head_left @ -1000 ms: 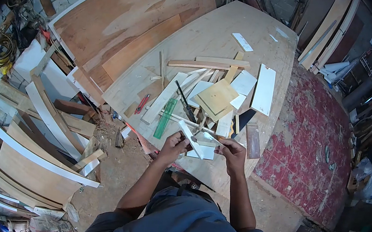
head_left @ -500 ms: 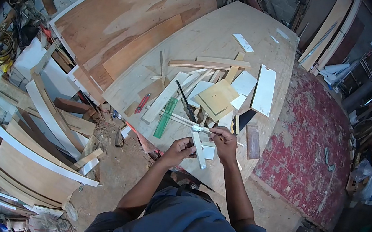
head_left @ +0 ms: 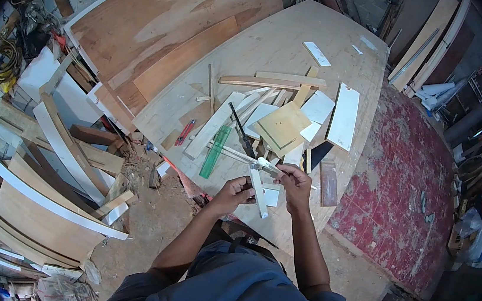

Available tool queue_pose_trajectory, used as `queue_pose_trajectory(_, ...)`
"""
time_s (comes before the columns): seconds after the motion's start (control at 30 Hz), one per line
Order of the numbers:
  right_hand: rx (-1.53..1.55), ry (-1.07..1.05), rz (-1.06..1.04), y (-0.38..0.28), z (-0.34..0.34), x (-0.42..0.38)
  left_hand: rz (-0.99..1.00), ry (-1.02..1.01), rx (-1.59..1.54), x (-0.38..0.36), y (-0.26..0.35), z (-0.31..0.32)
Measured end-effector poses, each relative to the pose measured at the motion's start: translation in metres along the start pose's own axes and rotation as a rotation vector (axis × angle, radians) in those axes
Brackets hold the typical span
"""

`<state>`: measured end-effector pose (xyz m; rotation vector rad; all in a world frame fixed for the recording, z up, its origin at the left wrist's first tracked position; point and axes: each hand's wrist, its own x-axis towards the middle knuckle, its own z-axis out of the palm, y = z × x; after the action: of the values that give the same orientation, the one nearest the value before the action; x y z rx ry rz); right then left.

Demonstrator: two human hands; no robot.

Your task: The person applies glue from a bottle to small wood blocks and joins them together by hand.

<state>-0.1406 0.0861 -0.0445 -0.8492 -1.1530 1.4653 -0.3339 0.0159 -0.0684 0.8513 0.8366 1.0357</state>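
Observation:
My left hand (head_left: 233,196) is closed around a narrow white strip of wood (head_left: 258,195), which points up and away from me above the near part of the table. My right hand (head_left: 295,187) pinches a small thin stick (head_left: 275,169) whose end is coated in white. That white end lies right at the top end of the strip. Just beyond both hands are a long thin wooden strip (head_left: 230,151), a green transparent ruler-like piece (head_left: 215,152) and a black-handled tool (head_left: 247,146). A small white square piece (head_left: 271,196) is between the hands, below them on the table.
A pile of offcuts with a square plywood piece (head_left: 282,127) and white boards (head_left: 343,116) covers the middle of the wooden table (head_left: 302,32). A red utility knife (head_left: 185,133) lies left. Curved panels (head_left: 50,209) lean at left; a dusty red floor (head_left: 397,186) spreads right.
My right hand has shifted slightly, and the white end of the stick has moved a little to the right and away from me. My left hand keeps its place on the strip.

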Motion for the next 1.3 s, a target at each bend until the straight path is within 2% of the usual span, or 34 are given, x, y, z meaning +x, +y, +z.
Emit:
queue_pose_trajectory(0.1, -0.026, -0.003, 0.028, 0.001, 0.001, -0.001, -0.008, 0.001, 0.019, -0.001, 0.004, -0.001)
queue_pose_trajectory(0.17, -0.279, -0.054, -0.092, 0.001, 0.004, -0.001, -0.011, 0.001, 0.030, -0.001, 0.006, -0.002)
queue_pose_trajectory(0.2, -0.278, -0.055, -0.091, 0.000, 0.006, -0.001, -0.002, -0.002, 0.026, -0.002, 0.007, -0.003)
queue_pose_trajectory(0.37, 0.030, 0.003, 0.032, -0.002, 0.009, 0.002, -0.015, 0.044, 0.011, -0.003, 0.009, -0.008)
queue_pose_trajectory(0.47, 0.095, 0.058, 0.113, -0.002, 0.008, 0.000, 0.006, 0.073, -0.004, -0.007, 0.011, -0.018)
queue_pose_trajectory(0.57, 0.123, 0.151, 0.122, 0.013, -0.001, -0.001, 0.100, 0.235, -0.082, -0.012, 0.008, -0.048)
queue_pose_trajectory(0.63, 0.082, 0.181, 0.157, 0.039, -0.012, -0.006, 0.055, 0.450, -0.104, -0.022, 0.024, -0.060)
queue_pose_trajectory(0.7, -0.306, 0.078, 0.307, 0.071, -0.021, -0.018, 0.113, 0.481, -0.115, -0.032, 0.031, -0.084)
queue_pose_trajectory(0.77, -0.515, -0.044, 0.284, 0.091, -0.015, -0.031, 0.172, 0.509, -0.124, -0.039, 0.037, -0.101)
queue_pose_trajectory(0.9, -0.593, -0.097, 0.344, 0.107, 0.017, -0.036, 0.232, 0.525, -0.091, -0.042, 0.046, -0.120)
queue_pose_trajectory(0.97, -0.811, -0.109, 0.133, 0.113, 0.032, -0.034, 0.149, 0.582, -0.113, -0.041, 0.049, -0.121)
queue_pose_trajectory(1.0, -0.851, -0.137, 0.117, 0.113, 0.039, -0.031, 0.142, 0.578, -0.115, -0.038, 0.048, -0.124)
queue_pose_trajectory(1.1, -0.941, -0.179, 0.055, 0.122, 0.056, -0.027, 0.189, 0.492, -0.145, -0.029, 0.041, -0.140)
queue_pose_trajectory(1.3, -1.091, -0.156, 0.086, 0.132, 0.083, -0.025, 0.055, 0.386, -0.083, -0.017, 0.048, -0.167)
